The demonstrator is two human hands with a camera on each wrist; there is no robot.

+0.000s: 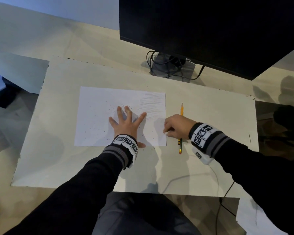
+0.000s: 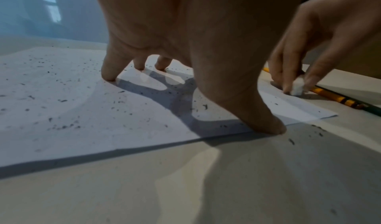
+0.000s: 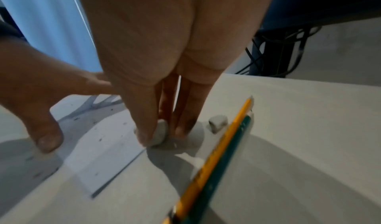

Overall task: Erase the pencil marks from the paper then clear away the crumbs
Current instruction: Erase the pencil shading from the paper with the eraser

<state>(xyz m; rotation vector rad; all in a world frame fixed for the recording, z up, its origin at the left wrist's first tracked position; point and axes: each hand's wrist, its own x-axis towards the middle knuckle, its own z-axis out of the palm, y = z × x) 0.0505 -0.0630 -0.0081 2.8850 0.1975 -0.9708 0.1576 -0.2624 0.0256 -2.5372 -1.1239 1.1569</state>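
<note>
Pinching the eraser (image 3: 159,133) at the paper's (image 1: 95,126) right edge, your right hand (image 1: 177,126) is the nearer one. The remaining pencil marks (image 1: 152,104) lie ahead of those fingers (image 3: 144,126). Your left hand (image 1: 126,123), fingers spread flat, pins the sheet amid crumbs (image 2: 62,100).

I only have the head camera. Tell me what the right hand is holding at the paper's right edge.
Observer: The right hand pinches a white eraser between thumb and fingers, at the edge of the paper.
Operator: Check for anything loose near it.
Observer: A second small eraser piece lies apart from the hand, beside the yellow pencil.
Operator: Report crumbs off the sheet.
Observer: Several crumbs lie on the desk, just past the thumb of the left hand.
</note>
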